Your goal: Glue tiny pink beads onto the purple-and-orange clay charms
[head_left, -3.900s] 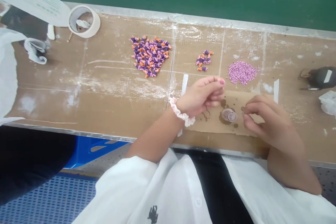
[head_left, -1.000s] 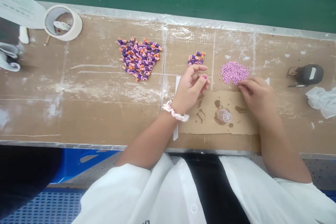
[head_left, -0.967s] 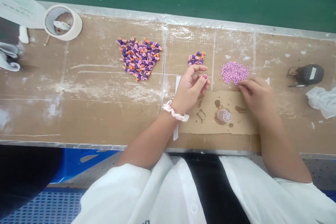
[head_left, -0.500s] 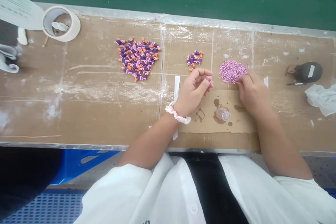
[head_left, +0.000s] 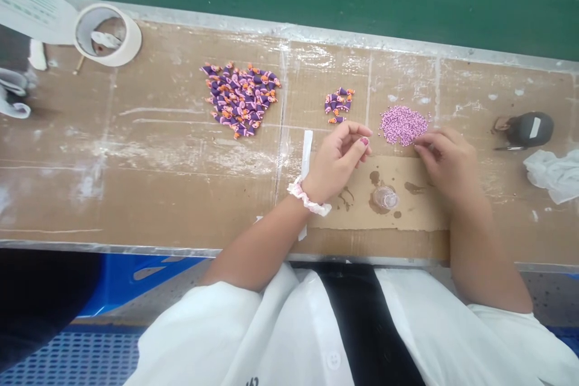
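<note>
My left hand (head_left: pixel 338 154), with a white scrunchie (head_left: pixel 309 196) at its wrist, hovers over the top edge of a cardboard piece (head_left: pixel 353 220). Its thumb and curled fingers come together; anything held there is too small to name. My right hand (head_left: pixel 450 160) is at the lower right edge of a pile of tiny pink beads (head_left: pixel 402 125). Thumb and forefinger are closed in a pinch, contents not visible. Just beyond my left hand lies a small group of purple and orange figures (head_left: pixel 339 102). A small clear cup (head_left: pixel 385 198) stands on the cardboard among wet spots.
A larger heap of the same purple figures (head_left: pixel 242 99) lies to the left. Farther left are a tape roll (head_left: pixel 131 42) and a paper sheet (head_left: pixel 36 3). At the right sit a black rounded object (head_left: pixel 529 129) and crumpled white plastic (head_left: pixel 554 174).
My right hand has drawn back slightly to the right from the bead pile, its fingers now at the edge. My left hand has hardly moved. The view has shifted a little.
</note>
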Available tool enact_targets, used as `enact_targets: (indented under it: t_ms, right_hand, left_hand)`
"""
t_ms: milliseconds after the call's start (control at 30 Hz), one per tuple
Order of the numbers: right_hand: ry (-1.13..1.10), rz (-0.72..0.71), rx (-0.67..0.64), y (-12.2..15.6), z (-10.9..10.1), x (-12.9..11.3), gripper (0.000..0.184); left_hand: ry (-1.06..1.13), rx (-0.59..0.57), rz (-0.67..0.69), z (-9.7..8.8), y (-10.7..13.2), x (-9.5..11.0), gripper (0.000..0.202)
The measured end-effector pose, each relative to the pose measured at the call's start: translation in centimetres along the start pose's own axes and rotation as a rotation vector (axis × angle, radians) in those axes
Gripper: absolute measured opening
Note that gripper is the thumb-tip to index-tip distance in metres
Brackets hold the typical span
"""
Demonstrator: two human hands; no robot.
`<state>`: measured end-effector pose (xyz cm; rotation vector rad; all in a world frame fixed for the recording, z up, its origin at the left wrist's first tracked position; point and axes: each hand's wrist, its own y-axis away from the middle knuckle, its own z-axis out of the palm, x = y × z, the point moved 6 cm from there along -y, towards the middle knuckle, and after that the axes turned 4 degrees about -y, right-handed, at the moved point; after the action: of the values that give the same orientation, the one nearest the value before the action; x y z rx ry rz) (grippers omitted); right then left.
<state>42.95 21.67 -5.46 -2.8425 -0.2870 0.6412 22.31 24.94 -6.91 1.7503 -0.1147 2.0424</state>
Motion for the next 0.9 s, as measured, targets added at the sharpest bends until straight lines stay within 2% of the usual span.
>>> enact_targets:
  t_ms: [167, 333, 433, 533, 633, 767, 900]
  right_hand:
    - [0.065, 0.017, 0.024, -0.1, 0.7, -0.4, 0.009]
    - [0.200, 0.055, 0.011, -0.4, 2.0, 0.0, 0.010]
    - [0.154, 0.031, 0.075, -0.2, 1.4, -0.2, 0.007]
    - [-0.026, -0.057, 0.176, 0.3, -0.4, -1.7, 0.006]
    - [-0.163, -0.173, 0.241, 0.8, -2.0, -4.3, 0.011]
    - [-0.166, -0.316, 0.270, 1.5, -2.6, -7.1, 0.018]
    - [-0.109, -0.374, 0.287, 1.9, -2.3, -7.8, 0.017]
  left_hand:
    - [0.005, -0.007, 0.014, 0.2, -0.1, -0.1, 0.004]
    - [-0.002, -0.063, 0.056, 1.5, 0.0, -0.2, 0.004]
    - [-0.032, -0.105, 0.047, 2.3, 0.4, -0.6, 0.004]
    - [-0.015, -0.116, 0.004, 2.7, 0.8, -1.2, 0.009]
    - [0.066, -0.171, -0.050, 3.3, 1.3, -1.5, 0.016]
    - [0.191, -0.267, -0.097, 4.2, 1.9, -1.2, 0.029]
    - [0.223, -0.274, -0.118, 4.3, 2.2, -0.9, 0.038]
